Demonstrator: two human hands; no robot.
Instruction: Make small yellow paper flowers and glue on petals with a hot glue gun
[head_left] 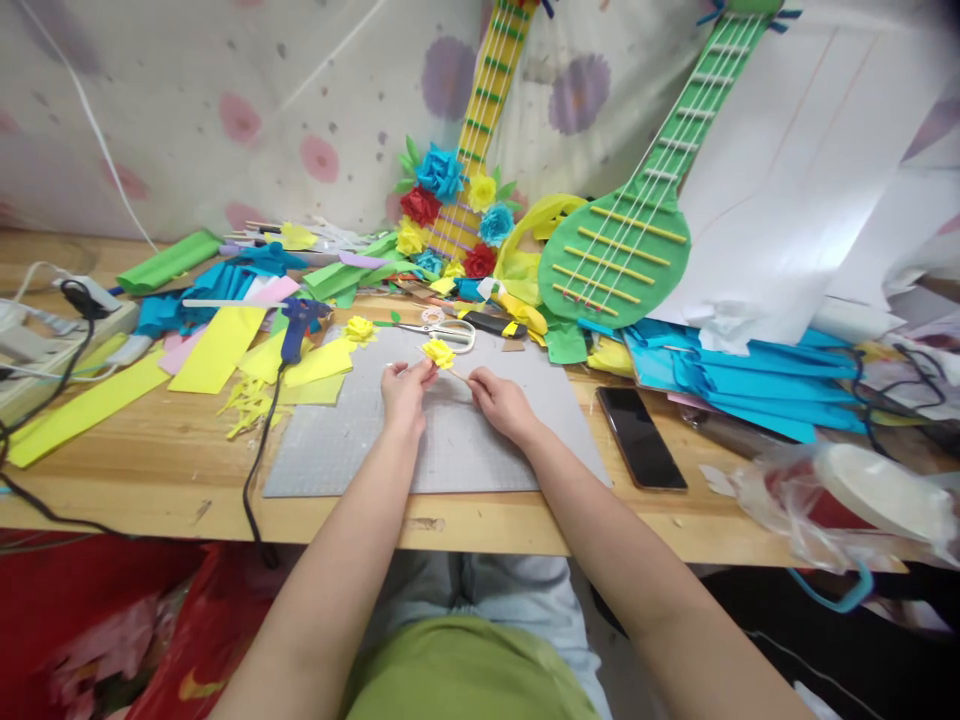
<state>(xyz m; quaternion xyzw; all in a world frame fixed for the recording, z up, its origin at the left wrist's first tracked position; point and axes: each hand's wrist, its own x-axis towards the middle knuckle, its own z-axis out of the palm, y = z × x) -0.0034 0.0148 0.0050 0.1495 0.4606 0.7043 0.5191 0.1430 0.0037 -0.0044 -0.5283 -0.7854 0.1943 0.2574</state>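
Over the grey cutting mat (480,465), my left hand (405,398) pinches a small yellow paper flower (439,352) at its edge. My right hand (501,402) is closed on a thin wooden stick (460,377) that points at the flower; whether its tip touches the petals I cannot tell. A second yellow paper flower (360,330) lies at the mat's back left. Scissors with white handles (459,337) rest just behind my hands. To the left stands a blue glue gun (295,332) among yellow paper strips (221,350).
At the back lean a yellow paper guitar (486,110) with paper flowers and a green one (619,250). A black phone (641,437) lies right of the mat, near blue crepe paper (750,375). A power strip (82,335) and cords occupy the left side.
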